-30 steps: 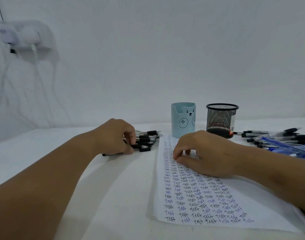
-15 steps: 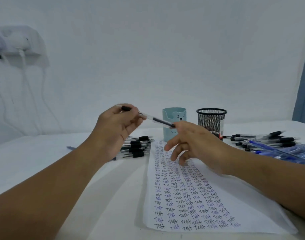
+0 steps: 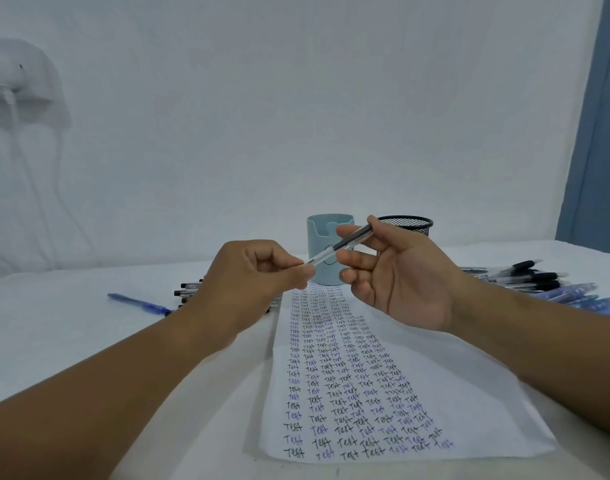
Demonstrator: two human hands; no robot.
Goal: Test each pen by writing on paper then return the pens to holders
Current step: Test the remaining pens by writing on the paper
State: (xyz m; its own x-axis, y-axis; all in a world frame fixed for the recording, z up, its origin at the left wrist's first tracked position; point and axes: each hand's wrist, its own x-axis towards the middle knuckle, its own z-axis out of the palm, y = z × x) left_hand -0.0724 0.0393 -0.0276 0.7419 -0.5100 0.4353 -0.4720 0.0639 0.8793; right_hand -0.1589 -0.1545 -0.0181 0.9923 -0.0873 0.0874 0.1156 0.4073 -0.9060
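Both hands hold one pen [image 3: 341,244]: left hand [image 3: 258,278] pinches the clear end, right hand [image 3: 397,271] the dark end. Probably uncapping; next, write on the paper [image 3: 470,410].

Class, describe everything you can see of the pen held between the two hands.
The pen is a slim stick with a clear, plastic-looking barrel and a dark section at its upper right end. It is held in the air, tilted, above the far end of the paper and in front of the light blue holder. The left hand pinches its lower end; the right hand pinches the dark end between thumb and forefinger.
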